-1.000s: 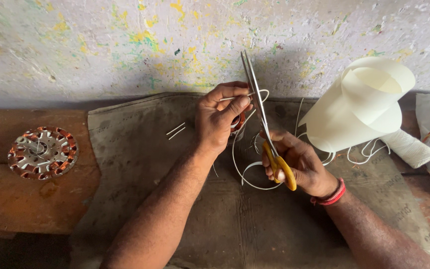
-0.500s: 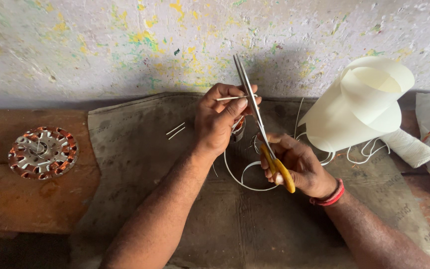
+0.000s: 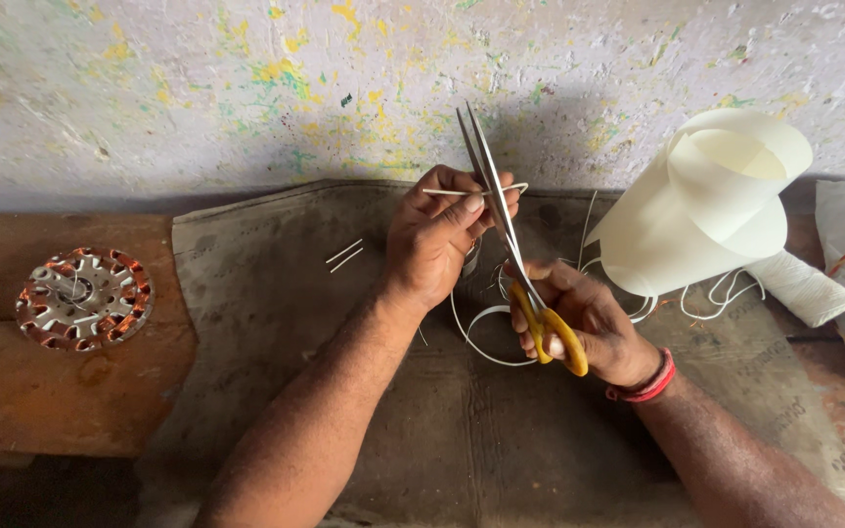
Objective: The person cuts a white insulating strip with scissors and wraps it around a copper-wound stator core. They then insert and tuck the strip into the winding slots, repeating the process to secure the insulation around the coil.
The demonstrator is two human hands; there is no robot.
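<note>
Head view: the left hand (image 3: 437, 240) pinched a thin, stiff white sleeve (image 3: 471, 191) level above a coarse grey cloth (image 3: 276, 323). The right hand (image 3: 579, 328) gripped yellow-handled scissors (image 3: 511, 235), their slim steel blades slightly parted across the sleeve. A smooth cream paper roll (image 3: 706, 205) stood nearby. Since the earlier frame, the blades had tilted further left.
</note>
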